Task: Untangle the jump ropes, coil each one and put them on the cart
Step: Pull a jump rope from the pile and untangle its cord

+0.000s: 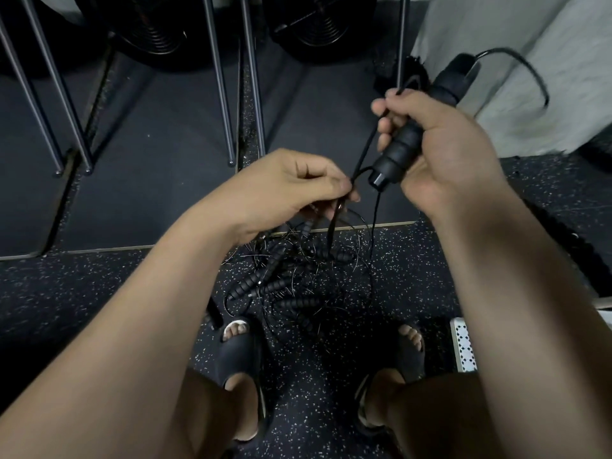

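fingers of right hand were curled round black foam handles | fingers of left hand pinched a thin cord just beside the lower handle end | tangled jump ropes lay on the speckled floor near the feet

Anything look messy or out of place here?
Yes: the jump ropes lie in a tangled heap on the speckled floor by the feet, cords crossing everywhere. The right hand grips handles; the left hand pinches a cord.

Gym: speckled rubber floor, black mats.
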Action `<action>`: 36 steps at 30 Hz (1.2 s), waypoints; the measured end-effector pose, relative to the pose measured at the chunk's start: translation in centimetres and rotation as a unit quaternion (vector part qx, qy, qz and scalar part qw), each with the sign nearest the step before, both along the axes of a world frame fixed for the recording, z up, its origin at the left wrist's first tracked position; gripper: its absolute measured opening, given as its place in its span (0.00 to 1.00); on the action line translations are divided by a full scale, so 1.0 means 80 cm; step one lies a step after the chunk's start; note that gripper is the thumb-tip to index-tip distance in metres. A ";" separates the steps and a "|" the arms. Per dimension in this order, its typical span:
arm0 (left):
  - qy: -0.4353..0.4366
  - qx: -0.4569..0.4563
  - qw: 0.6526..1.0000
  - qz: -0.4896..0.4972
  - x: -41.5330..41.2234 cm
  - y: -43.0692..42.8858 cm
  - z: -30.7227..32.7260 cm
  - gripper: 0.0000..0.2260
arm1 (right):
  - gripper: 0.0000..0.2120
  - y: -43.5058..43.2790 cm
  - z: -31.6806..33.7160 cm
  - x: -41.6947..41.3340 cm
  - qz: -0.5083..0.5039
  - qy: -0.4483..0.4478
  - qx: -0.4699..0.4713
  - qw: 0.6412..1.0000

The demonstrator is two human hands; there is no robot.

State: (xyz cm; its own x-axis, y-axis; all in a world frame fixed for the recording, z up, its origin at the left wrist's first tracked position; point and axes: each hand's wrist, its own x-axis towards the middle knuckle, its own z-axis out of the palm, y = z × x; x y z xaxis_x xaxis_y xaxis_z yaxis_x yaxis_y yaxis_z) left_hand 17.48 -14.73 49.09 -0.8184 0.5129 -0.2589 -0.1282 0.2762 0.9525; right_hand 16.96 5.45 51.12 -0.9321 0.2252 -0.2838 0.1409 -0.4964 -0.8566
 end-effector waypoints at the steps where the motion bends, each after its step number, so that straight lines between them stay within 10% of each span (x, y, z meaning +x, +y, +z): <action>1: 0.006 0.003 1.000 0.008 -0.001 -0.002 0.001 0.08 | 0.05 -0.002 -0.002 0.000 0.011 -0.010 0.008 1.000; 16: 0.143 0.038 0.983 0.107 -0.014 -0.012 -0.011 0.05 | 0.10 -0.028 -0.007 0.009 0.126 0.038 0.170 0.977; 36: 0.198 -0.119 0.968 0.102 -0.018 -0.016 -0.027 0.06 | 0.06 0.023 0.016 0.004 -0.016 0.087 0.035 0.995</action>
State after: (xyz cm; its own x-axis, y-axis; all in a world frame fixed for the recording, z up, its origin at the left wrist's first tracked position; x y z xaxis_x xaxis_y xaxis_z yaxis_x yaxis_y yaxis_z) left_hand 16.05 -16.02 46.97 -0.9554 0.2953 0.0042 0.1587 0.5015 0.8505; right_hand 17.26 7.28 52.39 -0.9576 0.2699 -0.1010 -0.0279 -0.4358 -0.8996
